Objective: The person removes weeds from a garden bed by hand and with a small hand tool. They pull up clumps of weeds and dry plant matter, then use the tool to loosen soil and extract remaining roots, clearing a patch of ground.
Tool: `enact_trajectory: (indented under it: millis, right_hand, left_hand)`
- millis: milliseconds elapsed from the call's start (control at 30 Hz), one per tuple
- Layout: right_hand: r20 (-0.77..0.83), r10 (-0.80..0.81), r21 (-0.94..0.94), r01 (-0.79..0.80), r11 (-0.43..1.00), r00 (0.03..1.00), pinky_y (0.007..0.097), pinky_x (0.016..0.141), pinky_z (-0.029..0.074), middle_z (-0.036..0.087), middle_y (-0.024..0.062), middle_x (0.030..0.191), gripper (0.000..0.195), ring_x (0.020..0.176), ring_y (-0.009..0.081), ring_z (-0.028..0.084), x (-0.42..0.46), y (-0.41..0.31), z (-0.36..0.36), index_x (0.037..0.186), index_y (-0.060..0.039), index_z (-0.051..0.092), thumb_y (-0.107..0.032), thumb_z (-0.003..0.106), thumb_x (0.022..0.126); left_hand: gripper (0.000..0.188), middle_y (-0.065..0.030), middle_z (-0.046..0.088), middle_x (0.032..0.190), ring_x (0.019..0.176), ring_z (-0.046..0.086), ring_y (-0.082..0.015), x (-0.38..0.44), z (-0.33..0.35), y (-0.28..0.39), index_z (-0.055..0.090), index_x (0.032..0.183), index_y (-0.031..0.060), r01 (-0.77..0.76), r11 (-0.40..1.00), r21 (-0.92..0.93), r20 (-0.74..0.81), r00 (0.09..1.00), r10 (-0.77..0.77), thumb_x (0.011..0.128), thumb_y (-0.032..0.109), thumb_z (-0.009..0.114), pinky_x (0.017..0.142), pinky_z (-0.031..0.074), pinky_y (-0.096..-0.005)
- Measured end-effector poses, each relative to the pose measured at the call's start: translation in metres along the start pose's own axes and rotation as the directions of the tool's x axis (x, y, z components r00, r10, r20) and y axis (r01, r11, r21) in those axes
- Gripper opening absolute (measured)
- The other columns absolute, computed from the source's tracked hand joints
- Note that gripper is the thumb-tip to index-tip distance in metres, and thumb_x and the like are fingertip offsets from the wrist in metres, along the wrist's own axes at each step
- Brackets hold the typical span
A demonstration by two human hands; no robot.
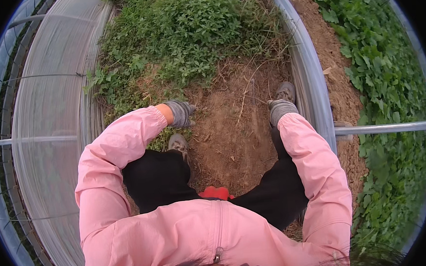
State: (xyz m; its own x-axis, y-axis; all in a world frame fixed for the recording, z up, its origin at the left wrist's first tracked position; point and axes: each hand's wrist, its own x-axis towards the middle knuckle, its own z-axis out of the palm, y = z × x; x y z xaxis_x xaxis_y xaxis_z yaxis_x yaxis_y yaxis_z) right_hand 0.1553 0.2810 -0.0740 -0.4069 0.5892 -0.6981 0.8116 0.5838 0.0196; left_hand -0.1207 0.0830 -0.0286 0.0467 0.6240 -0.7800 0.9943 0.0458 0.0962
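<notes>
My left hand (181, 113), in a grey knit glove, reaches over the edge of the bare soil (231, 132), just above my left shoe (178, 142). Whether it holds anything does not show. On the other side, my right hand (281, 109), gloved alike, is beside my right shoe (285, 91). A thin dry stem (256, 99) ends at its fingertips; whether the fingers are closed on it is unclear. Leafy green weeds (199, 24) grow in a dense clump ahead of both hands.
Clear plastic sheeting (49, 88) on metal hoops runs along the left. At the right, a plastic-covered edge (309, 61) borders my strip, with a metal pipe (381, 128), loose soil (342, 99) and broad-leaved plants (389, 78) beyond. Something red (216, 192) lies between my legs.
</notes>
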Motion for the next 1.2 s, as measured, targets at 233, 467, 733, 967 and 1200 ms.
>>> enact_trajectory:
  millis: [233, 467, 733, 967, 1200]
  right_hand:
    - [-0.019, 0.027, -0.058, -0.028, 0.998, 0.999, 0.0427, 0.085, 0.050, 0.063, 0.0131, 0.111, 0.028, 0.102, 0.0293, 0.061, -0.014, -0.033, -0.021, 0.112, -0.0060, 0.058, -0.016, 0.042, 0.091]
    - [-0.092, 0.033, -0.096, -0.042, 0.994, 0.995, 0.0424, 0.074, 0.048, 0.065, 0.0173, 0.089, 0.033, 0.085, 0.0337, 0.063, -0.015, -0.041, -0.027, 0.117, -0.0107, 0.056, -0.019, 0.050, 0.085]
    - [-0.196, -0.027, -0.064, 0.014, 0.998, 0.980, 0.0438, 0.073, 0.049, 0.064, 0.0181, 0.085, 0.033, 0.083, 0.0343, 0.062, -0.015, -0.039, -0.028, 0.114, -0.0113, 0.058, -0.016, 0.054, 0.081]
    - [-0.100, -0.017, -0.118, 0.005, 0.993, 0.995, 0.0442, 0.074, 0.049, 0.065, 0.0187, 0.091, 0.032, 0.088, 0.0357, 0.063, -0.022, -0.052, -0.044, 0.117, -0.0082, 0.054, -0.020, 0.045, 0.089]
    - [-0.067, 0.068, 0.169, -0.056, 0.984, 0.995, 0.0377, 0.082, 0.048, 0.064, 0.0214, 0.101, 0.050, 0.095, 0.0336, 0.062, -0.030, -0.006, -0.026, 0.132, -0.0106, 0.046, -0.014, 0.059, 0.084]
  left_hand:
    - [0.074, -0.0110, 0.024, 0.150, 0.139, 0.019, -0.0299, 0.184, 0.024, -0.015, 0.026, 0.144, 0.0143, -0.156, 0.888, 0.432, -0.167, 0.954, 0.249, 0.083, 0.045, 0.054, 0.110, 0.011, -0.0529]
    - [0.080, -0.0048, 0.015, 0.153, 0.142, 0.010, -0.0276, 0.272, -0.005, -0.036, 0.019, 0.146, 0.0193, -0.054, 0.833, 0.550, -0.207, 0.958, 0.199, 0.082, 0.053, 0.051, 0.109, -0.003, -0.0598]
    - [0.051, -0.0107, 0.043, 0.138, 0.129, 0.037, -0.0307, 0.244, 0.059, -0.159, 0.049, 0.128, 0.0114, 0.045, 0.986, 0.163, -0.379, 0.925, 0.021, 0.084, 0.036, 0.054, 0.105, 0.031, -0.0427]
    - [0.051, -0.0105, 0.043, 0.137, 0.130, 0.035, -0.0306, 0.189, 0.098, -0.156, 0.049, 0.129, 0.0113, 0.141, 0.986, 0.083, -0.261, 0.958, -0.115, 0.084, 0.035, 0.052, 0.104, 0.032, -0.0445]
    - [0.059, -0.0143, 0.036, 0.142, 0.131, 0.033, -0.0342, 0.175, 0.029, -0.080, 0.043, 0.133, 0.0088, 0.332, 0.943, 0.013, -0.377, 0.875, -0.303, 0.085, 0.041, 0.052, 0.103, 0.029, -0.0543]
